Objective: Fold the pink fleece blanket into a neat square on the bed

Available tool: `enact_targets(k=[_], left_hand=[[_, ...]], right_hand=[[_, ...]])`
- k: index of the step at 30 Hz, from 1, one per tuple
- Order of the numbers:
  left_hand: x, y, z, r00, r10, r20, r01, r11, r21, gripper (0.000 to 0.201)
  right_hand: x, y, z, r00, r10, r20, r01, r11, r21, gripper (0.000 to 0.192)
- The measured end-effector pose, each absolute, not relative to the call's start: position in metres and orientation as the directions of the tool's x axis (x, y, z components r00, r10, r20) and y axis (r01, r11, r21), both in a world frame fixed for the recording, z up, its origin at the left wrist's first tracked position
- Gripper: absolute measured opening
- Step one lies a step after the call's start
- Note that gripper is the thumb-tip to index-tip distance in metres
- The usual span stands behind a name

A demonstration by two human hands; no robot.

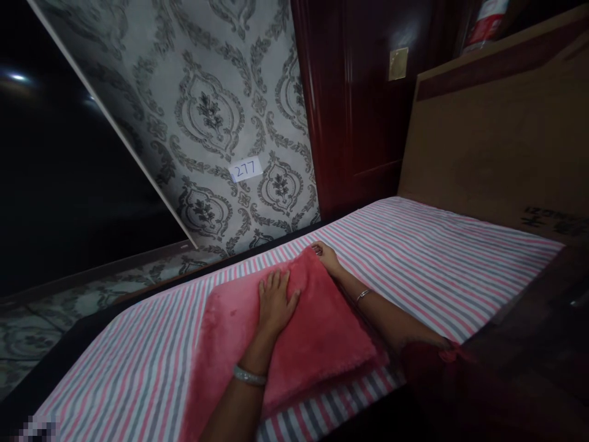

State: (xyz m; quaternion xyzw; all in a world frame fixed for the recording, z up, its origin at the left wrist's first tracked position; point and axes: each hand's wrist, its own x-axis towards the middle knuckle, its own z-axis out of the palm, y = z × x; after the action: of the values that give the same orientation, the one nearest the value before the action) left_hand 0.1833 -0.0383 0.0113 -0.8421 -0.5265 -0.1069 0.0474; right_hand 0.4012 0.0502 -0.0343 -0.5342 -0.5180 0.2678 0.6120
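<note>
A plush pink-red cloth (331, 334), partly folded over itself, lies on a striped sheet (396, 252). My left hand (276, 301) rests flat on its middle, fingers spread and pressing on the pile. At the cloth's far right corner, my right hand (326, 256) has its fingers curled round the edge, pinching it. The paler left part of the cloth spreads out beneath my left forearm. A bracelet shows on each wrist.
A large cardboard box (497, 141) stands at the right end of the striped surface. Behind are patterned wallpaper with a paper label (245, 169) reading 277 and a dark red door (354, 123). A big black screen (78, 159) is at left.
</note>
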Motion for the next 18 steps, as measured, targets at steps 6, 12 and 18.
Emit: enact_targets(k=[6,12,18], left_hand=[[0.183,-0.039,0.010,0.423,0.870,0.253,0.896,-0.444,0.027,0.059],[0.183,-0.039,0.011,0.419,0.874,0.246,0.897,-0.440,0.035,0.059],[0.183,-0.039,0.011,0.415,0.876,0.245,0.898,-0.438,0.047,0.059]], right_hand=[[0.400,0.049,-0.038,0.336,0.876,0.347,0.221,0.285,-0.933,0.017],[0.397,0.039,-0.034,0.218,0.890,0.401,0.212,0.358,-0.909,0.030],[0.400,0.042,-0.029,0.183,0.896,0.404,0.278,0.347,-0.896,0.017]])
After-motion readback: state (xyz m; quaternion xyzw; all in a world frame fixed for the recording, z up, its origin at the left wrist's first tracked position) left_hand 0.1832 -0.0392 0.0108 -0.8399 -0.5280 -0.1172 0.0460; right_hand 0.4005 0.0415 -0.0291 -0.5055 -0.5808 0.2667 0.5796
